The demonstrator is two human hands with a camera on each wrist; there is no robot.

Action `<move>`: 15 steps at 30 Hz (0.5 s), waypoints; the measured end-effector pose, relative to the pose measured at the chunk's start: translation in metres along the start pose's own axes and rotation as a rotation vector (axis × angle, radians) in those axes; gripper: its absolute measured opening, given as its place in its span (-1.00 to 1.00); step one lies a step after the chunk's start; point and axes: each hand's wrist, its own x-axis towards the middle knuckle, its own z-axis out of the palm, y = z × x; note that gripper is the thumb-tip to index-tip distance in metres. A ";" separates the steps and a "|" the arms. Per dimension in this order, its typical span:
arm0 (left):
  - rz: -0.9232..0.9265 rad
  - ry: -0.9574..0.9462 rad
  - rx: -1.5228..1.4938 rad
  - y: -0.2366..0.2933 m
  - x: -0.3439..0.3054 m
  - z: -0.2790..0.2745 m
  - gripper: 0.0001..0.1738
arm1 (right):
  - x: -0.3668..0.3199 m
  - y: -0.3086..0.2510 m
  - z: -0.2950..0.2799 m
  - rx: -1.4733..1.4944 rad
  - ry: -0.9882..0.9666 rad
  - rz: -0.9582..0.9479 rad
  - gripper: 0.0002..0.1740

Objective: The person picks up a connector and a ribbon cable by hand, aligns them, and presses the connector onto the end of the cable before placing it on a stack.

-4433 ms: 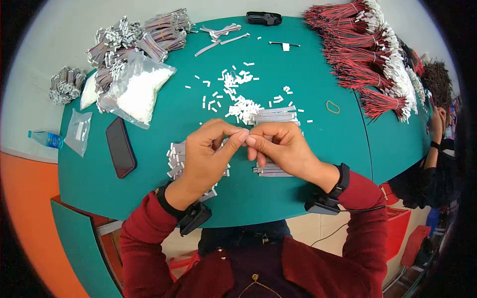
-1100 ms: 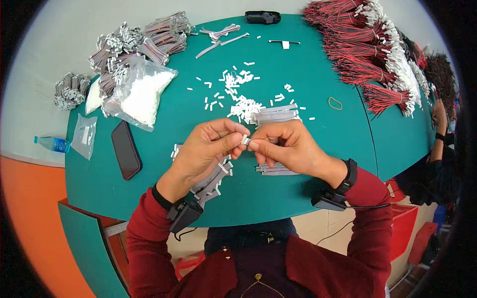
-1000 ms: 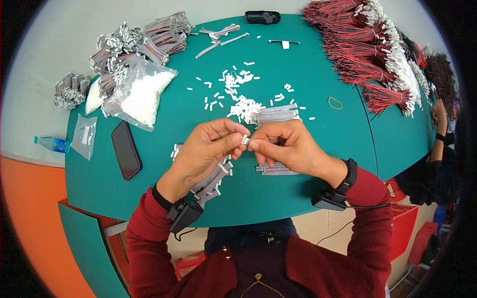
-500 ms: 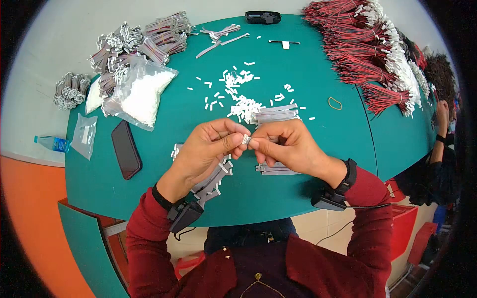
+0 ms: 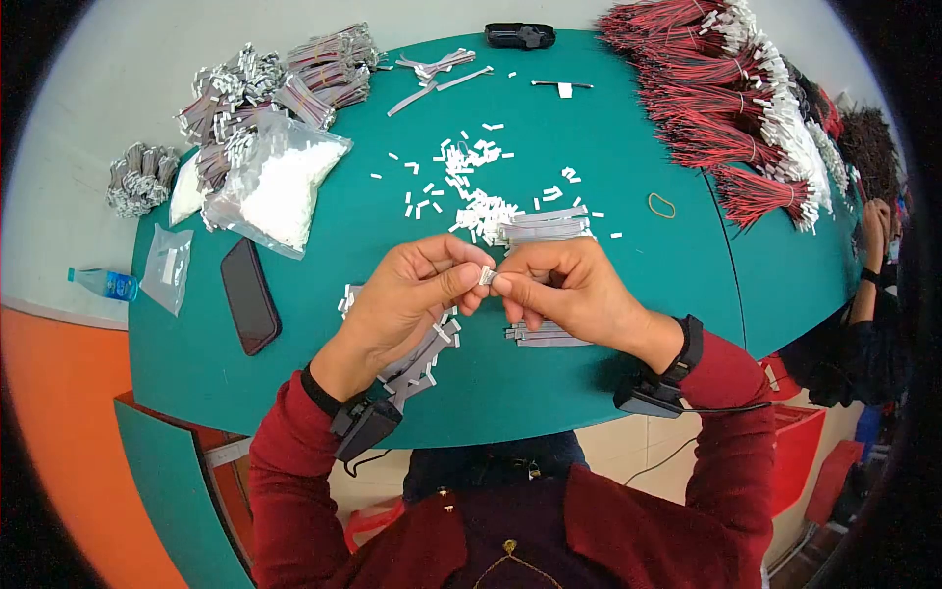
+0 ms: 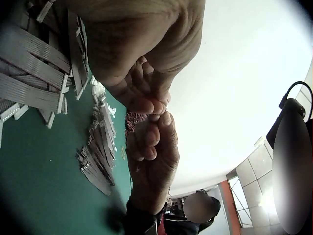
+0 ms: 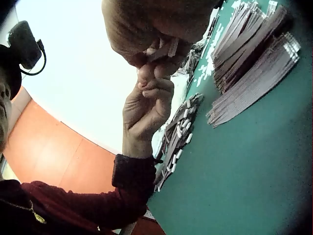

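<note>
Thumb and index finger of the left hand point(image 5: 407, 293) pinch a small white connector point(image 5: 486, 276) over the table's near middle. The right hand point(image 5: 574, 287) touches it fingertip to fingertip, pinching the piece's other side. Inside the right hand point(image 7: 156, 27), a short grey flat cable point(image 7: 168, 49) shows in the right wrist view; its far end is hidden by fingers. Below the left hand lies a loose pile of grey flat cables point(image 5: 422, 358). Neater grey cables point(image 5: 549, 336) lie beneath the right hand, others point(image 5: 545, 226) beyond it. Loose white pieces point(image 5: 486, 214) are heaped past the fingertips.
A phone point(image 5: 250, 296), a bag of white pieces point(image 5: 283, 191), a bottle point(image 5: 103, 285) and cable bundles point(image 5: 235, 83) occupy the left. Red-black wire bundles point(image 5: 706, 98) line the right, near a rubber band point(image 5: 661, 205). Another person's arm point(image 5: 868, 265) is at far right.
Since the earliest frame, the left hand has turned and the white connector has come into sight between the fingertips. Over the last second the piece has tilted slightly; both hands stay nearly still.
</note>
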 end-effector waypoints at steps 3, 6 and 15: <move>-0.002 0.002 0.013 0.000 0.000 0.000 -0.84 | 0.000 -0.002 -0.001 0.006 -0.006 0.017 -0.81; 0.001 0.004 0.018 0.001 0.000 0.001 -0.84 | 0.000 -0.003 -0.001 0.006 -0.005 0.022 -0.81; 0.010 0.028 0.063 0.002 -0.001 0.002 -0.83 | 0.000 -0.002 0.000 0.008 -0.004 0.042 -0.79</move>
